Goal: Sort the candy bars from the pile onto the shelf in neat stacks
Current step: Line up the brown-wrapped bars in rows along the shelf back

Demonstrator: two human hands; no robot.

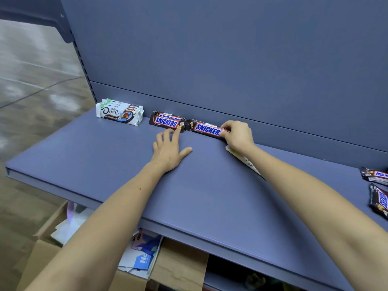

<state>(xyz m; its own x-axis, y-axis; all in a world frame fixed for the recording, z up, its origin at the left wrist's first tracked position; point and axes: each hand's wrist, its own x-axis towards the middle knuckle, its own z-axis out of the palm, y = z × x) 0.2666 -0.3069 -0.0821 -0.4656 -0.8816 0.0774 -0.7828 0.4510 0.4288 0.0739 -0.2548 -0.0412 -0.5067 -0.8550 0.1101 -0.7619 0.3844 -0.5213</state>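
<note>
On the blue shelf [210, 192], against the back wall, stand a stack of white Dove bars [119, 111] at the left and a stack of brown Snickers bars [167, 122] beside it. A further Snickers bar [206, 129] lies right of that stack. My right hand [238, 134] grips its right end with curled fingers. My left hand [169, 149] lies flat on the shelf, fingers straight, with fingertips touching the front of the Snickers stack. A white wrapped bar [245, 159] lies partly hidden under my right forearm.
Two loose Snickers bars [378, 175] [380, 201] lie at the shelf's right edge. Below the shelf stand open cardboard boxes [180, 267] with papers and packaging. A concrete floor [31, 91] shows at the left.
</note>
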